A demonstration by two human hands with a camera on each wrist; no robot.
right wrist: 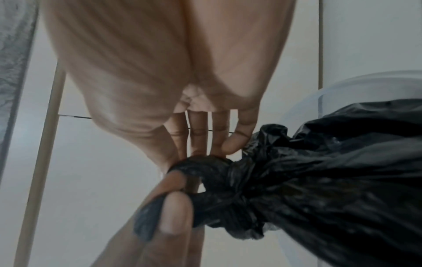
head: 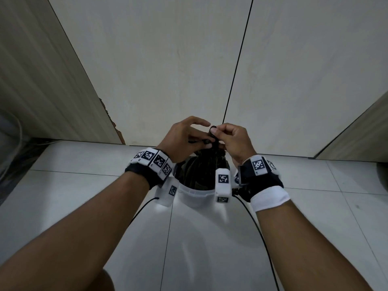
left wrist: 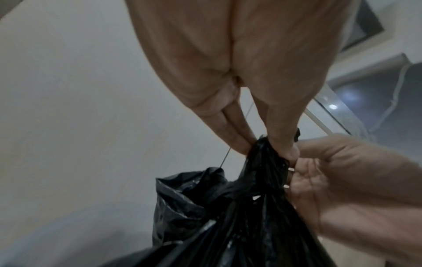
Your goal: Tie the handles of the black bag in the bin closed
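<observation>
A black bag sits in a white bin, its top gathered into a twisted neck with a knot. Both hands meet just above it. My left hand pinches one handle strip between thumb and fingers, its index finger lifted. In the left wrist view, my left hand holds the bag's bunched top. My right hand pinches the other handle, a small loop standing above its thumb. In the right wrist view, the loop lies at the fingertips of my right hand.
The bin stands on pale floor tiles against light cabinet doors with a dark seam between them. A wood-grain panel rises on the left. Thin black cables hang from my wrist bands.
</observation>
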